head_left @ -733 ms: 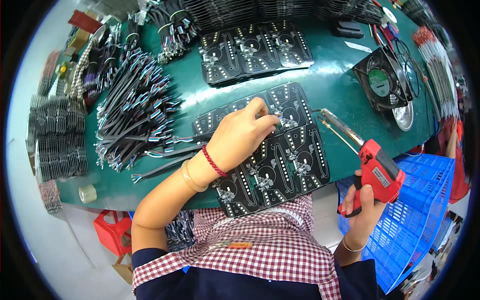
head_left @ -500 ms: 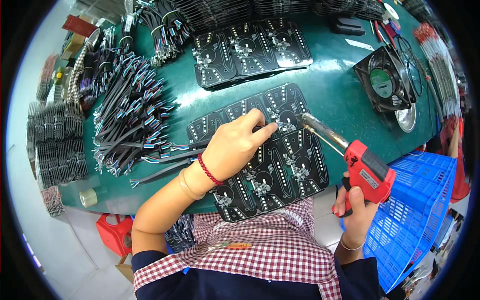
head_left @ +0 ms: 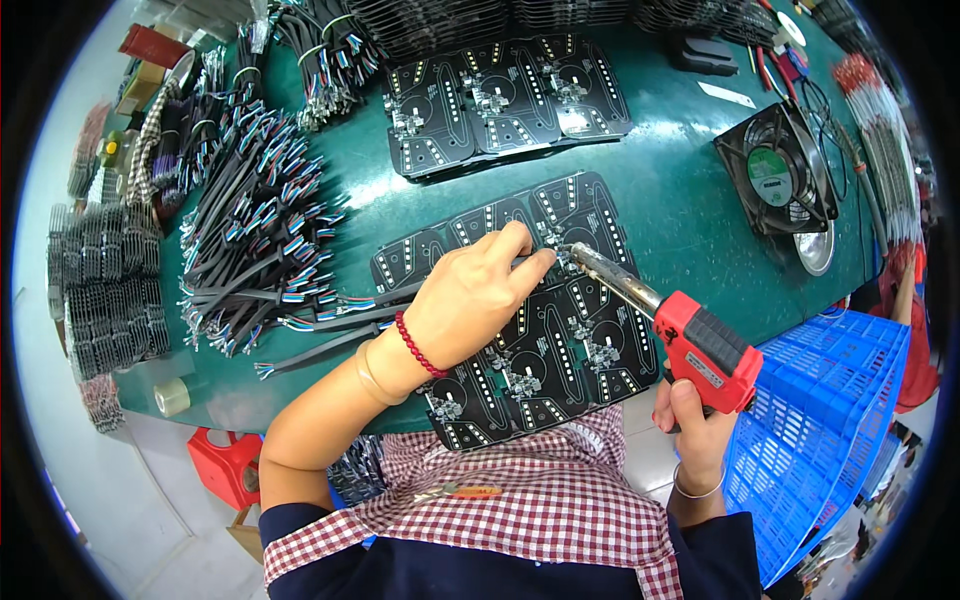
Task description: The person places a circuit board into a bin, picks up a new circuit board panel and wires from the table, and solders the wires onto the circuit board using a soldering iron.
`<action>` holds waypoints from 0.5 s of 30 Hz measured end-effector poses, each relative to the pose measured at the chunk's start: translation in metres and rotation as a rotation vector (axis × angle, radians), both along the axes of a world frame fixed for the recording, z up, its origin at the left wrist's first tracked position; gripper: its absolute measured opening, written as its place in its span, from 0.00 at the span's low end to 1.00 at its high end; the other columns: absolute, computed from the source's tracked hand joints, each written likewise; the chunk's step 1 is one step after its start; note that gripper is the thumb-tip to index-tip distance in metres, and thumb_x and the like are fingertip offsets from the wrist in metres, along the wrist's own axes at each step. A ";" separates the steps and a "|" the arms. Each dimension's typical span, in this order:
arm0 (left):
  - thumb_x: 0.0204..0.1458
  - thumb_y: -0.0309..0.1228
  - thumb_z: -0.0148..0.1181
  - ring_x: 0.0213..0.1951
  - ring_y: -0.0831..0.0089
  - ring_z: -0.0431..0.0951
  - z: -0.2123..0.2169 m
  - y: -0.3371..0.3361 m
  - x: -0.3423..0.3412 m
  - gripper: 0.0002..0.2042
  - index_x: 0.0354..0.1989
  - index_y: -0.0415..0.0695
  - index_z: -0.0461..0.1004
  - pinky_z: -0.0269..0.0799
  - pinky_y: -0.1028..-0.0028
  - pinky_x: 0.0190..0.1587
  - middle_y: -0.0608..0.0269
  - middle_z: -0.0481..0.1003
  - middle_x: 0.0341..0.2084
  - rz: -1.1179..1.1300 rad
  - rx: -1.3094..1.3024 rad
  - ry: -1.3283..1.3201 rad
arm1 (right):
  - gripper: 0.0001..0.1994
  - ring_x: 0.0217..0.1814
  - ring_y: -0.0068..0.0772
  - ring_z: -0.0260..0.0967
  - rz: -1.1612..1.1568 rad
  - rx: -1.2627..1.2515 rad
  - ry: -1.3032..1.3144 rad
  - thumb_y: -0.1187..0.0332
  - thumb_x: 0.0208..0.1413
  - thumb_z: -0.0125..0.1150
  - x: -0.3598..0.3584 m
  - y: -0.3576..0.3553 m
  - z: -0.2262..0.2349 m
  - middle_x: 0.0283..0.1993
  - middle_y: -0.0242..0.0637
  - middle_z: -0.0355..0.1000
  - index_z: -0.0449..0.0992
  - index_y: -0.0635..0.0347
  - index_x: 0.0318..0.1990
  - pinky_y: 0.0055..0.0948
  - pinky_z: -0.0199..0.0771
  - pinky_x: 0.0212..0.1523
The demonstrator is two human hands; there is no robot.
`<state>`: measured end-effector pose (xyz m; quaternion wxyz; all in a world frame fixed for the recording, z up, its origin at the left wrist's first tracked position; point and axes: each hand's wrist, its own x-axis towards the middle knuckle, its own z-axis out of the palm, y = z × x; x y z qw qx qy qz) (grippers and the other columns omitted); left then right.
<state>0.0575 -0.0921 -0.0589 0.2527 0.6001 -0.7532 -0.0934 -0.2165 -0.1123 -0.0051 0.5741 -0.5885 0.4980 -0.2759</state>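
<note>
My left hand (head_left: 470, 285) is closed in a pinch over a panel of black circuit boards (head_left: 545, 385) on the bench. Between its thumb and forefinger is a black cable, mostly hidden by the hand. My right hand (head_left: 695, 415) grips the handle of a red and black soldering gun (head_left: 705, 350). The gun's metal barrel points up and left, its tip at the board's silvery contacts, just right of my left fingertips. More black cables (head_left: 345, 325) with stripped coloured wire ends lie beside my left wrist.
Piled cables (head_left: 260, 240) fill the left of the green bench (head_left: 680, 190). Another stack of circuit boards (head_left: 500, 105) lies farther back. A black fan (head_left: 775, 170) stands at right, above a blue plastic crate (head_left: 820, 420). A tape roll (head_left: 172, 397) sits near the left edge.
The soldering gun in my right hand has moved left and slightly down, bringing its tip closer to my left fingertips. My left hand has hardly moved.
</note>
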 end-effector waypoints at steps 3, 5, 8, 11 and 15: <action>0.42 0.19 0.58 0.32 0.66 0.76 0.001 -0.001 0.000 0.16 0.43 0.42 0.75 0.76 0.70 0.33 0.60 0.69 0.32 -0.002 0.001 0.003 | 0.11 0.15 0.19 0.59 -0.013 -0.027 0.043 0.67 0.59 0.55 -0.001 0.001 -0.002 0.17 0.33 0.64 0.69 0.68 0.41 0.21 0.60 0.16; 0.43 0.19 0.58 0.33 0.66 0.76 0.003 -0.001 -0.001 0.16 0.43 0.42 0.75 0.76 0.70 0.33 0.60 0.69 0.32 -0.002 0.009 0.004 | 0.10 0.15 0.19 0.59 0.004 -0.070 0.069 0.68 0.59 0.54 -0.007 0.000 -0.008 0.17 0.33 0.65 0.69 0.68 0.40 0.21 0.60 0.16; 0.43 0.20 0.58 0.33 0.66 0.77 0.001 0.000 0.001 0.16 0.43 0.43 0.75 0.76 0.70 0.33 0.60 0.69 0.32 -0.004 0.022 0.007 | 0.09 0.15 0.19 0.59 0.021 -0.137 0.121 0.69 0.59 0.54 -0.011 0.001 -0.012 0.17 0.33 0.65 0.70 0.68 0.37 0.21 0.61 0.17; 0.44 0.20 0.57 0.33 0.66 0.77 0.000 0.000 0.000 0.15 0.43 0.43 0.75 0.76 0.70 0.34 0.60 0.69 0.32 -0.004 0.019 0.005 | 0.08 0.16 0.19 0.60 0.006 -0.146 0.146 0.69 0.59 0.54 -0.009 0.000 -0.009 0.17 0.33 0.65 0.70 0.67 0.35 0.21 0.61 0.17; 0.45 0.20 0.56 0.33 0.65 0.77 0.005 0.000 0.001 0.15 0.43 0.42 0.75 0.76 0.70 0.34 0.59 0.69 0.32 0.006 0.033 0.015 | 0.09 0.16 0.19 0.60 0.070 -0.194 0.218 0.69 0.59 0.55 -0.017 -0.002 -0.011 0.17 0.33 0.65 0.71 0.68 0.37 0.21 0.61 0.18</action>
